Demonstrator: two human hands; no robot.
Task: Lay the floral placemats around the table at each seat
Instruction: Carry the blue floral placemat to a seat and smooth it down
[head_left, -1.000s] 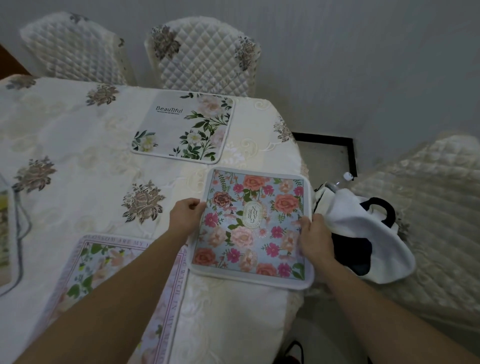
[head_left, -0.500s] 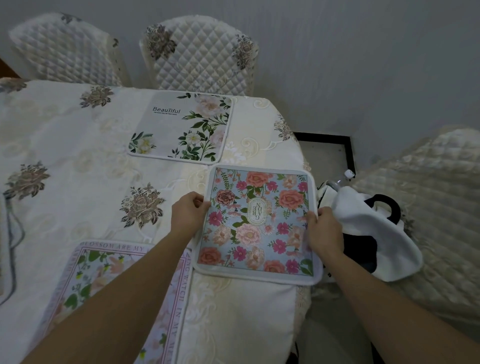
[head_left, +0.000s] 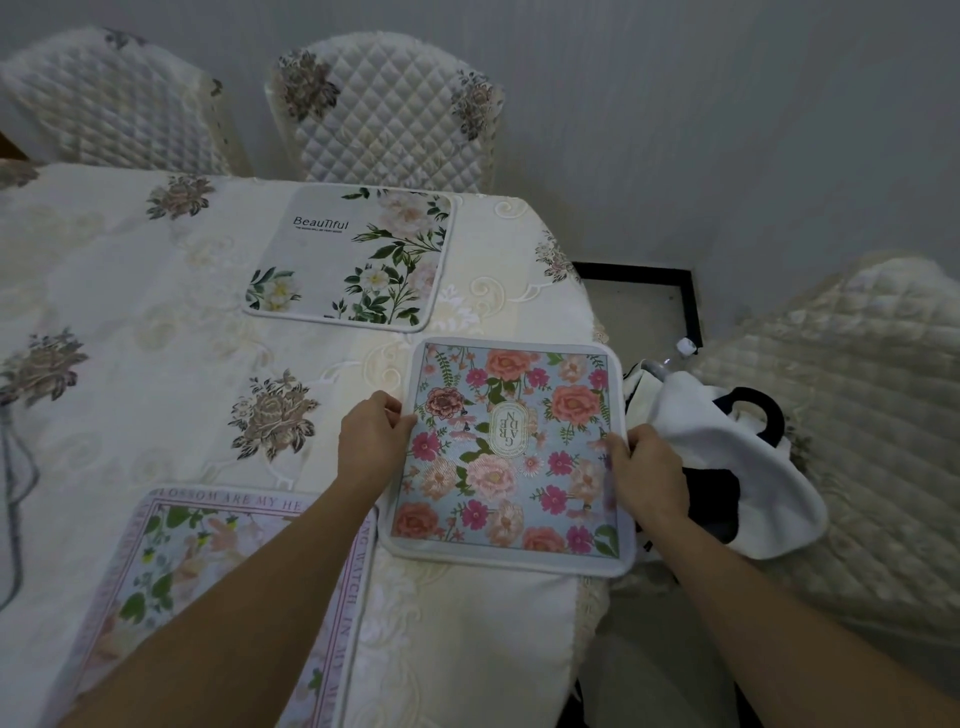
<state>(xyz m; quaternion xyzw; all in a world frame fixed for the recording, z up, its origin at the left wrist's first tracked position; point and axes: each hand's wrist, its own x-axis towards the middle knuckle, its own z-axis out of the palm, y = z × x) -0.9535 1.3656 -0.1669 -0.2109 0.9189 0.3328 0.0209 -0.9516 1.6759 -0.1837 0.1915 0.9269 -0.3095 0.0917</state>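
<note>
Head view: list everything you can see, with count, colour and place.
Blue floral fabric placemat: one, pink and orange flowers, table's right edge.
Grey-white leaf-print placemat: one, green leaves, far edge before a chair.
Pink-bordered lettered placemat: one, near edge, under the left forearm.
Cream floral tablecloth: one, brown roses, covering the table.
Quilted cream chairs: three, two at the far side, one at right.
White-and-black cloth bag: one, on the right chair.
Hands: two; left hand grips the blue placemat's left edge, right hand its right edge.
</note>
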